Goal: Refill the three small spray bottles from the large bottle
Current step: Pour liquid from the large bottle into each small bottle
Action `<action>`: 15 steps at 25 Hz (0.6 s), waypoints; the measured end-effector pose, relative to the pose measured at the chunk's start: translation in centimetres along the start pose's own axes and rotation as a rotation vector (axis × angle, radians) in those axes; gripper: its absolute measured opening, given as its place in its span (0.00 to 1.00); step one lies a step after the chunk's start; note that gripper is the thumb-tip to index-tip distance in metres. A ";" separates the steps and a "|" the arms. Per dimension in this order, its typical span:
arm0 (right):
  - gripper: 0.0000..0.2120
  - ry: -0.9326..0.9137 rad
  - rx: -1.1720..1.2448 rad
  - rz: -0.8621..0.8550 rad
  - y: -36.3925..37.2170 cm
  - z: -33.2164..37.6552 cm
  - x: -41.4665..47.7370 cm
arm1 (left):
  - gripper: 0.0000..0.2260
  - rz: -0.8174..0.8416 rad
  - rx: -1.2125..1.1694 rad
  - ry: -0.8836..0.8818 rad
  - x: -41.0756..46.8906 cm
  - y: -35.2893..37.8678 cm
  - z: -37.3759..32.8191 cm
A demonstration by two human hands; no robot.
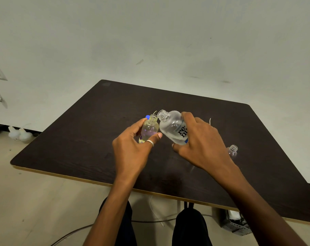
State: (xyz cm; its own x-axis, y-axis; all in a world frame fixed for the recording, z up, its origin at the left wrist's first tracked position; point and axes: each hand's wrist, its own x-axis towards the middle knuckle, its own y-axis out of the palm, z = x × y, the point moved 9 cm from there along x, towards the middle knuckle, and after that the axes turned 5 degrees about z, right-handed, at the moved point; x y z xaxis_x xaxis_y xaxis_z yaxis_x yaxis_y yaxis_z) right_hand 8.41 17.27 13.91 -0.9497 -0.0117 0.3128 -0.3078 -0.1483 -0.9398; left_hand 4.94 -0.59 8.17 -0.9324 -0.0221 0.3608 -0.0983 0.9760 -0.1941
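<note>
Together, clear rounded large bottle (pixel 173 127) nears ribbed small bottle (pixel 149 128).

Left hand (pixel 132 148) fingers curled in a grip, right hand (pixel 202 144) likewise — forearms converging

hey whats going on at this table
A person is refilling small spray bottles. The left hand holds a small uncapped bottle, and the right hand tilts the large clear bottle so its open neck sits beside the small one's mouth. Another open small bottle stands on the dark table to the right.
</note>
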 end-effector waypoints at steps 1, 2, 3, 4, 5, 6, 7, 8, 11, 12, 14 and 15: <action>0.30 0.012 0.038 0.008 0.4 -0.2 -0.1 | 0.25 0.005 0.000 0.005 0.1 -0.1 0.0; 0.30 0.025 0.075 0.016 0.7 -0.3 -0.1 | 0.25 0.011 0.001 0.007 0.1 0.0 0.0; 0.30 0.038 0.111 0.021 1.0 -0.5 -0.1 | 0.25 0.017 -0.001 0.007 0.1 0.0 0.0; 0.30 0.053 0.149 0.027 1.2 -0.7 -0.2 | 0.25 0.021 -0.003 0.001 0.2 0.0 0.1; 0.31 0.071 0.188 0.030 1.3 -0.9 -0.2 | 0.25 0.026 -0.005 -0.010 0.2 0.1 0.3; 0.31 0.094 0.228 0.031 1.3 -1.2 -0.2 | 0.24 0.031 -0.017 -0.025 0.1 0.2 0.5; 0.32 0.121 0.272 0.028 1.3 -1.5 -0.3 | 0.22 0.036 -0.040 -0.042 0.2 0.3 0.9; 0.32 0.152 0.326 0.023 1.3 -1.9 -0.4 | 0.21 0.042 -0.066 -0.059 0.2 0.4 1.4; 0.33 0.236 0.495 -0.002 1.5 -3.5 -0.9 | 0.19 0.058 -0.094 -0.102 0.6 0.7 2.9; 0.33 0.253 0.534 -0.014 1.5 -3.9 -1.2 | 0.19 0.059 -0.090 -0.118 0.7 0.8 3.6; 0.33 0.278 0.591 -0.063 0.9 -4.7 -1.8 | 0.19 0.060 -0.077 -0.152 1.1 1.1 5.1; 0.32 0.285 0.606 -0.095 0.5 -5.0 -2.1 | 0.19 0.066 -0.065 -0.164 1.3 1.3 5.8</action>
State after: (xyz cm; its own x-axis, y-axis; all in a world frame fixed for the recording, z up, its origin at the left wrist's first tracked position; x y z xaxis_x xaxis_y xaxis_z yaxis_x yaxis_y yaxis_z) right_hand 9.91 22.19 12.11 -0.9238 0.2775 0.2637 -0.3828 -0.6653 -0.6410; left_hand 1.61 -0.60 3.07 -0.9808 0.0123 0.1946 -0.0176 0.9883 -0.1514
